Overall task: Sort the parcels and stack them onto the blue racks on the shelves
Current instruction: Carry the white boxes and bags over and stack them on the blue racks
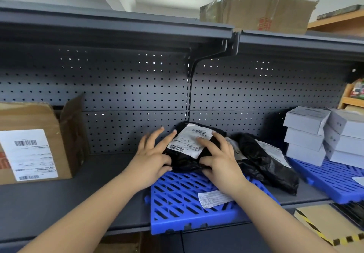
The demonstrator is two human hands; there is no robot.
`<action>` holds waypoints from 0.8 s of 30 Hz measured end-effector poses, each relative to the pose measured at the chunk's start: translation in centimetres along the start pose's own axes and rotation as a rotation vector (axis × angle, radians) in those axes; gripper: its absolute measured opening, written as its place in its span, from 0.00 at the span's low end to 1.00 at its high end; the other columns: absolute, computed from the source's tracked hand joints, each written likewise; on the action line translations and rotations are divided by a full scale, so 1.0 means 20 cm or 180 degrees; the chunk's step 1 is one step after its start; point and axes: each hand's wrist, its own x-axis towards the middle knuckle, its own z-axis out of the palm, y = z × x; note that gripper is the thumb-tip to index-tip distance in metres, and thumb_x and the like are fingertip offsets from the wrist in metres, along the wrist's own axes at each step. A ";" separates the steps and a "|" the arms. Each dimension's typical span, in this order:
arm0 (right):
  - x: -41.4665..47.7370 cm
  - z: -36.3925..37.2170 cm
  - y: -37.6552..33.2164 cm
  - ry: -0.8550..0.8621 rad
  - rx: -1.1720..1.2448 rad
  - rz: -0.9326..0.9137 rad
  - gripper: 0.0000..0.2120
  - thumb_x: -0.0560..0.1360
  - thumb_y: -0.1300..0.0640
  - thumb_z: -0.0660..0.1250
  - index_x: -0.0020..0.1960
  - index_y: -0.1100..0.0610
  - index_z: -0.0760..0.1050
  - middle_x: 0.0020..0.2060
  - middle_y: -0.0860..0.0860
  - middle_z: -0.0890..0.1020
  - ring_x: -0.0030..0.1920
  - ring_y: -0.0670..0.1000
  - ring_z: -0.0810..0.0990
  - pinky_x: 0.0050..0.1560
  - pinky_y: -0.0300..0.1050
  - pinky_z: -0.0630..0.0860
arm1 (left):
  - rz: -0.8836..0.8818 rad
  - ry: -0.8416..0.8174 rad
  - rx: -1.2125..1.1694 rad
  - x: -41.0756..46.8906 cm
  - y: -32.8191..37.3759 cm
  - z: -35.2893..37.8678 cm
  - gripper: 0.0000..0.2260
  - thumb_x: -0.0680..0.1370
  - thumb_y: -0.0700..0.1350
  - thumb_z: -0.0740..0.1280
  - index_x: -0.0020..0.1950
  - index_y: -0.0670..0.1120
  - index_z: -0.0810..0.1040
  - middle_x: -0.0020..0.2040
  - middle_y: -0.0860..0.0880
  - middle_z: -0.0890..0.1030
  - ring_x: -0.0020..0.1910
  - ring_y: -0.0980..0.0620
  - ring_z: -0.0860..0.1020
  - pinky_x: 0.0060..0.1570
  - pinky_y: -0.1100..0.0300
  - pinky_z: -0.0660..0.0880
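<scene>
I have both hands on the black parcel [189, 154], which lies at the back of the middle blue rack [177, 203], close to the perforated wall; my left hand [151, 154] is spread, with straight fingers against the parcel's left side and the thumb on its lower edge; my right hand [218, 158] has bent fingers on the white label and the thumb at the front, so it grips the bag. The film looks soft and slippery, so I think the parcel could slide out or slump forward when I let go. A push to the right could also move the second black parcel [266, 160], which already hangs partly over the rack's right edge onto the shelf [78, 193]; it could drop off the rack. The loose label [214, 198] lies under my right wrist and could be swept away. The middle rack holds the two black parcels; the right blue rack [331, 180] holds stacked grey boxes [307, 134]; the cardboard box [29, 142] at the left is open, but I cannot see its inside.
</scene>
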 end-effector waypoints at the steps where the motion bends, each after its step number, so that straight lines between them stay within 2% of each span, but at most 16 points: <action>1: 0.00 -0.01 0.01 0.0011 0.0038 -0.0010 0.09 0.61 0.61 0.77 0.34 0.50 0.80 0.70 0.46 0.69 0.72 0.62 0.55 0.65 0.56 0.57 | -0.0057 0.0006 0.0006 -0.02 0.03 -0.02 0.05 0.71 0.52 0.74 0.37 0.53 0.81 0.78 0.51 0.56 0.76 0.42 0.47 0.68 0.34 0.51; 5: -0.04 -0.03 0.07 0.0123 0.0334 0.0093 0.11 0.60 0.62 0.79 0.35 0.48 0.81 0.69 0.47 0.72 0.71 0.62 0.57 0.62 0.64 0.63 | -0.0112 0.0149 0.0335 -0.08 0.20 -0.07 0.07 0.67 0.53 0.76 0.35 0.54 0.81 0.77 0.48 0.60 0.74 0.39 0.53 0.68 0.41 0.50; 9: -0.10 -0.02 0.11 -0.0038 0.0381 0.0146 0.12 0.58 0.62 0.79 0.36 0.48 0.81 0.68 0.49 0.73 0.70 0.62 0.57 0.60 0.67 0.66 | -0.0290 0.0281 0.0622 -0.11 0.31 -0.07 0.08 0.64 0.54 0.78 0.33 0.54 0.81 0.76 0.48 0.62 0.73 0.38 0.57 0.67 0.40 0.52; 14: -0.13 -0.02 0.13 -0.0258 0.0455 0.0227 0.15 0.64 0.61 0.74 0.46 0.45 0.83 0.71 0.51 0.69 0.71 0.61 0.52 0.58 0.66 0.63 | -0.0509 0.0150 0.0916 -0.11 0.39 -0.06 0.09 0.61 0.54 0.79 0.31 0.53 0.81 0.74 0.47 0.66 0.72 0.38 0.58 0.65 0.36 0.54; 17: -0.14 -0.04 0.13 -0.0446 0.0435 0.0192 0.17 0.70 0.60 0.69 0.54 0.43 0.81 0.75 0.49 0.62 0.72 0.59 0.46 0.64 0.65 0.57 | -0.0699 -0.0042 0.1155 -0.10 0.42 -0.08 0.11 0.60 0.56 0.78 0.31 0.54 0.79 0.72 0.47 0.69 0.72 0.39 0.59 0.65 0.35 0.54; 20: -0.16 -0.11 0.15 -0.0687 0.0584 -0.0052 0.21 0.71 0.61 0.65 0.59 0.42 0.76 0.77 0.44 0.54 0.74 0.56 0.43 0.67 0.59 0.52 | -0.0699 -0.0057 0.0969 -0.08 0.46 -0.13 0.12 0.65 0.64 0.68 0.38 0.58 0.77 0.71 0.51 0.70 0.73 0.41 0.58 0.67 0.35 0.50; 22: -0.18 -0.19 0.18 -0.0617 0.0858 -0.0295 0.21 0.69 0.60 0.68 0.58 0.41 0.74 0.75 0.41 0.57 0.75 0.53 0.47 0.66 0.54 0.53 | -0.0530 -0.0017 0.0741 -0.02 0.53 -0.15 0.15 0.68 0.66 0.63 0.50 0.61 0.76 0.70 0.54 0.71 0.73 0.43 0.59 0.68 0.36 0.48; 24: -0.20 -0.27 0.26 -0.0316 0.0961 -0.0385 0.22 0.68 0.60 0.72 0.57 0.42 0.74 0.73 0.42 0.64 0.73 0.54 0.55 0.65 0.53 0.56 | -0.0373 0.0017 0.0657 0.09 0.61 -0.15 0.20 0.70 0.66 0.62 0.60 0.62 0.73 0.69 0.54 0.71 0.72 0.44 0.59 0.68 0.38 0.47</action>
